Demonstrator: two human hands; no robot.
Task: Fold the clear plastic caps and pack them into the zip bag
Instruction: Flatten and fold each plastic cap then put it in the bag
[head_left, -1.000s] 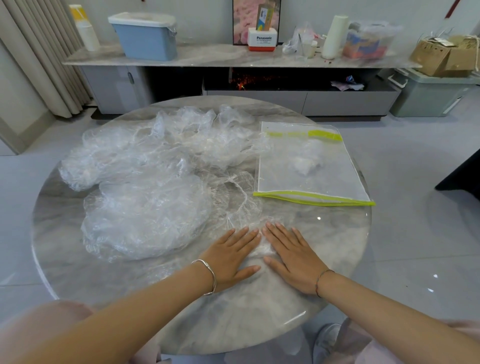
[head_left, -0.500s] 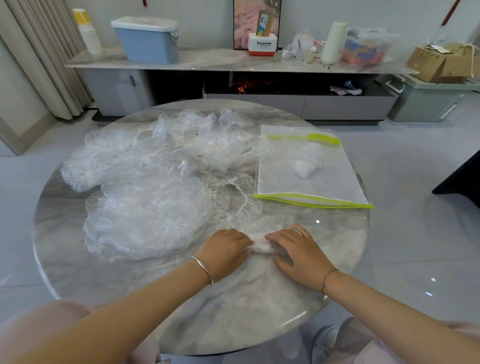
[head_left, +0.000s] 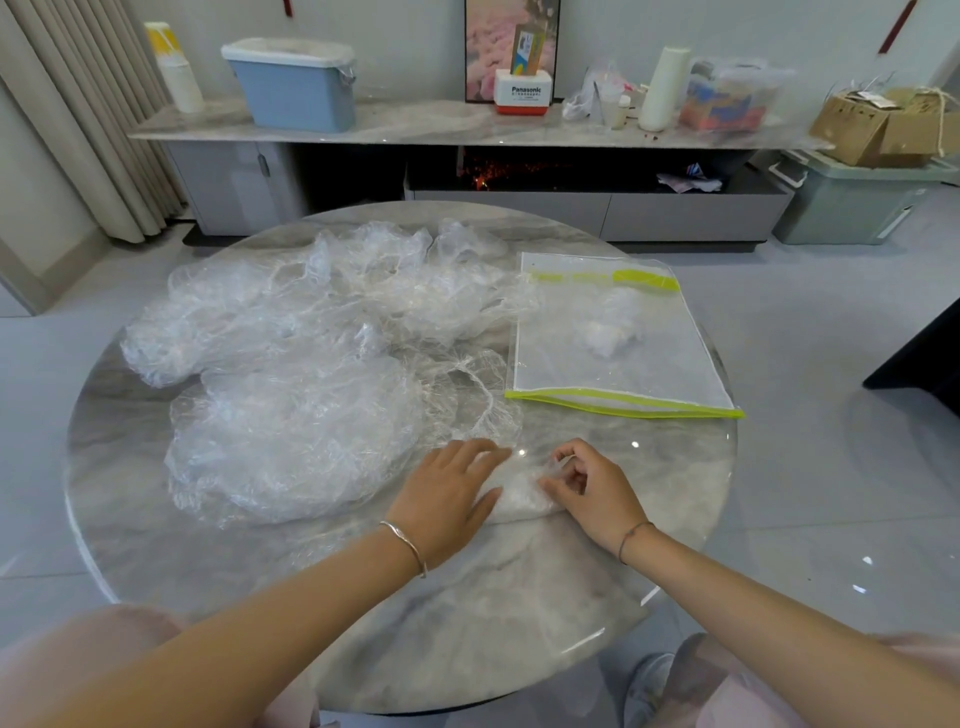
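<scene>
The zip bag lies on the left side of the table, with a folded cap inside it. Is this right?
No: the head view shows the zip bag on the right side of the table, not the left. A folded cap is inside it.

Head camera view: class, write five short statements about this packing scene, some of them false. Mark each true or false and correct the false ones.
1. The zip bag lies flat on the table, to the right of the loose caps. True.
2. The zip bag is empty. False: a white bundle shows inside it.
3. The left hand and the right hand both touch the folded cap. True.
4. The right hand lies flat with straight fingers. False: its fingers are curled and pinch the folded cap.
5. The loose caps lie on the floor. False: they are heaped on the table.
</scene>
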